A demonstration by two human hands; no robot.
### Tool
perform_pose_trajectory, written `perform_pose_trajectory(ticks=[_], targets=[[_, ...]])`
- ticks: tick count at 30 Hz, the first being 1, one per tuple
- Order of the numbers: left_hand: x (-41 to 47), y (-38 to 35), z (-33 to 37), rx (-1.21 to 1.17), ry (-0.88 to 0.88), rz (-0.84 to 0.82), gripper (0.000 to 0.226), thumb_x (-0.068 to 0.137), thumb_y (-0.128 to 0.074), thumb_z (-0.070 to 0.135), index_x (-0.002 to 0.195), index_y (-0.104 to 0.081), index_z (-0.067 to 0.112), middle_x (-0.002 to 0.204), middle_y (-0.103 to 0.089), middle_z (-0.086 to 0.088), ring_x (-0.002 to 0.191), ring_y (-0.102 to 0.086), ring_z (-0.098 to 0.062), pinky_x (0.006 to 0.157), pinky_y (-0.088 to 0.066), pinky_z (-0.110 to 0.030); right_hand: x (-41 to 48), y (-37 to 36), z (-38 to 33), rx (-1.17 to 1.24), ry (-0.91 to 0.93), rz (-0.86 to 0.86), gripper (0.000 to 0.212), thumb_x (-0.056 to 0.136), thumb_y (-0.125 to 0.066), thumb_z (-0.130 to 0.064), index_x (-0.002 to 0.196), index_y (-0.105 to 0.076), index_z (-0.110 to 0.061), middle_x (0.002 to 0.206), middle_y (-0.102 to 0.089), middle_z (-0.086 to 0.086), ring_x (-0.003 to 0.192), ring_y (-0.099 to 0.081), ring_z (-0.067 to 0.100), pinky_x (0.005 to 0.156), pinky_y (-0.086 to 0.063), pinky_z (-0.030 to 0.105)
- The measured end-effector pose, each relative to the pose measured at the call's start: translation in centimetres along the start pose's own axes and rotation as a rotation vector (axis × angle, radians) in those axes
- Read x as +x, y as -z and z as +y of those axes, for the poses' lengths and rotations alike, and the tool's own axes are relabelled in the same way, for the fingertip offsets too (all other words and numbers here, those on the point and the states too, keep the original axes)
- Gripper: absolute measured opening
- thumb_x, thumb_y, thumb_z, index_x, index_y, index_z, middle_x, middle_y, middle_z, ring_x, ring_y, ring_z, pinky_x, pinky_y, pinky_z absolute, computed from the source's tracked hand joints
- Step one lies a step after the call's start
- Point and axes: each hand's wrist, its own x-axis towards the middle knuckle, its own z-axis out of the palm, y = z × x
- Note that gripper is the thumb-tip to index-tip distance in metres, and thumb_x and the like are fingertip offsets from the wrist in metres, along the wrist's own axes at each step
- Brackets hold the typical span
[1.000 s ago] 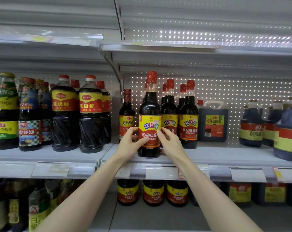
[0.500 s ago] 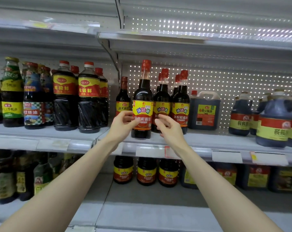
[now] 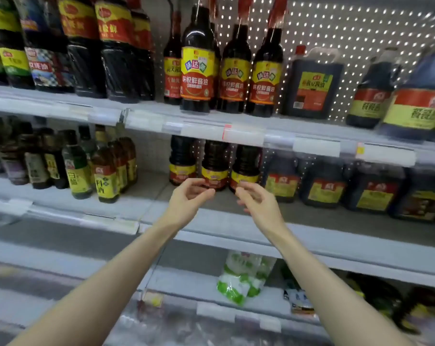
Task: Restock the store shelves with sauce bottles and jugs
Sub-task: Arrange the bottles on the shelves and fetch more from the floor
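Note:
A tall dark sauce bottle (image 3: pixel 197 68) with a yellow and red label stands upright at the front of the upper shelf (image 3: pixel 273 131), beside two matching bottles (image 3: pixel 248 73). My left hand (image 3: pixel 189 198) and my right hand (image 3: pixel 257 202) hang below that shelf, in front of the shelf underneath. Both hands hold nothing and their fingers are loosely curled. Behind them stand three squat dark bottles (image 3: pixel 215 168). A dark jug (image 3: pixel 311 83) with a yellow label sits to the right on the upper shelf.
Large jugs (image 3: pixel 416 103) fill the upper shelf's right end, big dark bottles (image 3: pixel 111 46) its left. The second shelf carries small bottles (image 3: pixel 104 171) at left and jugs (image 3: pixel 326 186) at right. Green and white bags (image 3: pixel 241 278) lie on a lower shelf.
Both hands let go of the tall bottle, which stays standing on the upper shelf, and dropped down to the shelf below. The view tilted downward.

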Motion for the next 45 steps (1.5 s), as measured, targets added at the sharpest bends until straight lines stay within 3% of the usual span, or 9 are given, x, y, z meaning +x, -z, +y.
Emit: perform_pose_trajectory(ticks=[5,9,14,17,21,25,33,39,45], targets=[[-3.6,-2.5,-8.2,0.016,0.201,-0.046,0.032,0.088,-0.067,0.022,0.118,-0.057,0.014,0.099,-0.065,0.000,0.084,-0.060,-0.004,0.068,-0.049,-0.015,-3.7,-0.3,8.5,0.049,-0.206,-0.043,0.018,0.093,-0.061,-0.027,0.110,-0.060,-0.023,0.100,-0.068,0.000,0.089,-0.066,0.015,0.082,-0.052,0.030],[-6.7,-4.0,-15.8,0.042,0.360,-0.054,0.027,0.087,-0.069,0.021,0.111,-0.057,0.017,0.094,-0.063,0.004,0.084,-0.060,-0.008,0.078,-0.047,-0.025,-6.8,-1.7,15.8,0.089,-0.343,-0.051,0.011,0.093,-0.061,-0.019,0.104,-0.060,-0.019,0.090,-0.066,-0.003,0.077,-0.063,0.009,0.071,-0.049,0.016],[-10.9,-5.1,-25.3,0.039,0.560,-0.105,0.036,0.084,-0.072,0.029,0.114,-0.057,0.015,0.099,-0.064,-0.006,0.087,-0.061,-0.013,0.069,-0.049,-0.018,-11.2,-4.0,25.8,0.093,-0.519,-0.077,0.009,0.092,-0.063,-0.019,0.100,-0.064,-0.022,0.086,-0.068,-0.002,0.079,-0.065,0.014,0.076,-0.051,0.025],[-13.4,-5.4,-31.3,0.062,0.670,-0.104,0.062,0.062,-0.072,0.052,0.111,-0.058,0.017,0.095,-0.065,-0.003,0.087,-0.061,-0.014,0.074,-0.048,-0.024,-14.0,-6.1,32.0,0.085,-0.626,-0.082,0.011,0.092,-0.062,-0.015,0.091,-0.062,-0.026,0.081,-0.065,-0.005,0.072,-0.061,0.009,0.069,-0.047,0.021],[-16.8,-5.2,-39.6,0.029,0.831,-0.057,0.057,0.064,-0.074,0.050,0.109,-0.061,0.018,0.096,-0.065,-0.007,0.077,-0.058,-0.017,0.071,-0.046,-0.031,-17.8,-8.9,39.9,0.070,-0.744,-0.108,0.006,0.092,-0.062,-0.024,0.098,-0.064,-0.024,0.087,-0.068,-0.005,0.082,-0.065,0.014,0.079,-0.049,0.028],[-20.4,-4.6,-48.3,0.020,0.934,0.014,0.028,0.089,-0.066,0.019,0.111,-0.060,0.005,0.084,-0.061,-0.008,0.065,-0.055,-0.013,0.066,-0.044,-0.032,-21.0,-12.0,46.9,0.056,-0.843,-0.114,0.011,0.092,-0.063,-0.023,0.102,-0.065,-0.019,0.088,-0.068,-0.004,0.086,-0.066,0.017,0.080,-0.049,0.026],[-24.7,-4.0,-63.2,0.054,1.029,0.047,0.027,0.089,-0.066,0.019,0.112,-0.059,0.007,0.081,-0.067,0.002,0.075,-0.062,-0.010,0.069,-0.047,-0.022,-25.5,-19.6,60.4,0.026,-0.961,-0.143,0.016,0.092,-0.063,-0.030,0.106,-0.064,-0.023,0.091,-0.068,-0.005,0.088,-0.066,0.016,0.083,-0.052,0.031],[-25.2,-3.6,-72.0,0.098,1.012,0.045,0.035,0.088,-0.066,0.019,0.119,-0.053,0.010,0.086,-0.062,0.007,0.072,-0.061,0.000,0.063,-0.048,-0.014,-25.8,-24.8,68.8,-0.009,-0.946,-0.190,0.039,0.088,-0.067,-0.032,0.123,-0.060,-0.016,0.106,-0.065,-0.001,0.089,-0.060,0.002,0.069,-0.044,0.005],[-25.4,-3.1,-78.6,0.172,0.948,0.000,0.049,0.084,-0.073,0.022,0.126,-0.050,0.018,0.112,-0.059,0.001,0.097,-0.060,-0.009,0.087,-0.047,-0.022,-25.3,-27.9,74.9,-0.012,-0.891,-0.292,0.051,0.077,-0.074,-0.044,0.123,-0.061,-0.026,0.119,-0.065,-0.008,0.112,-0.059,0.009,0.099,-0.047,0.029]])
